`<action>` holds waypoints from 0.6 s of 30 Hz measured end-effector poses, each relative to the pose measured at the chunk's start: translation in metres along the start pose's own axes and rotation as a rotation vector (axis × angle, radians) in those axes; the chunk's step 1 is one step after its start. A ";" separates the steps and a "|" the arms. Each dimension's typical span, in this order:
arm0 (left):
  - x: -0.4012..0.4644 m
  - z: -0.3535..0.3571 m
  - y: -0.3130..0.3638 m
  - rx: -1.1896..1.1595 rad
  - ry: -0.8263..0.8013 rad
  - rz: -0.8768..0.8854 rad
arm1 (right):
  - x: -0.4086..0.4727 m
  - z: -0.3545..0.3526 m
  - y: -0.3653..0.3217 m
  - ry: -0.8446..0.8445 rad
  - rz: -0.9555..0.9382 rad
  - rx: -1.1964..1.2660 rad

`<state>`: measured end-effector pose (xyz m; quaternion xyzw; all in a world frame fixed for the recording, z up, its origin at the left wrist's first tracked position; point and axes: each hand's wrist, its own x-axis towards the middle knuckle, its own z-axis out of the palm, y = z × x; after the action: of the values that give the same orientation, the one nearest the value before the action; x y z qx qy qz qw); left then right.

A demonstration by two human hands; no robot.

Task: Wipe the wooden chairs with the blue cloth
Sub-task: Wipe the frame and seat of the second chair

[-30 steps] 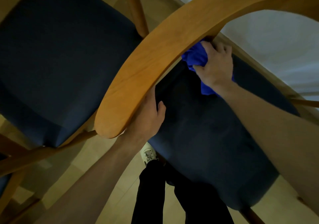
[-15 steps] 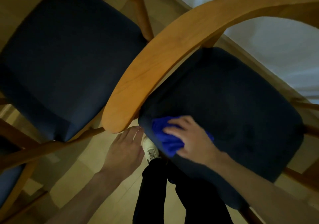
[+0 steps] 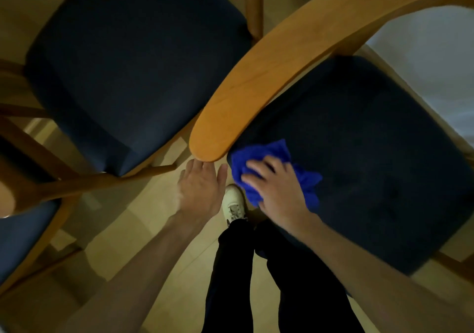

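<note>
three wooden chairs (image 3: 295, 58), one blue cloth (image 3: 269, 158), two hands (image 3: 202, 191)

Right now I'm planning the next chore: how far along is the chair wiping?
Nothing shows as finished. In hand: the right hand presses the blue cloth on the dark seat, just below the wooden backrest; the left hand is open beside it. Left, probably: the neighbouring chair.
</note>
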<state>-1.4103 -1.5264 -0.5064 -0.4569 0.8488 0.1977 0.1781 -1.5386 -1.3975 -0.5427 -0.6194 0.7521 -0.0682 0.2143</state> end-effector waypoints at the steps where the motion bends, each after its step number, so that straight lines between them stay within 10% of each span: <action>1: 0.002 -0.001 -0.002 0.018 -0.005 0.000 | -0.018 0.006 -0.004 -0.047 -0.100 -0.030; 6: 0.000 0.005 -0.001 -0.002 -0.060 0.035 | -0.069 0.009 -0.014 -0.295 -0.238 -0.112; 13: -0.015 0.021 -0.015 -0.226 -0.113 -0.081 | 0.034 -0.033 -0.004 0.109 0.003 0.029; 18: -0.034 0.028 -0.035 -0.313 -0.168 -0.221 | 0.033 -0.012 -0.012 0.034 -0.058 -0.189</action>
<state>-1.3598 -1.5059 -0.5195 -0.5515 0.7344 0.3438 0.1956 -1.5375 -1.4340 -0.5360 -0.6573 0.7404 -0.0135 0.1402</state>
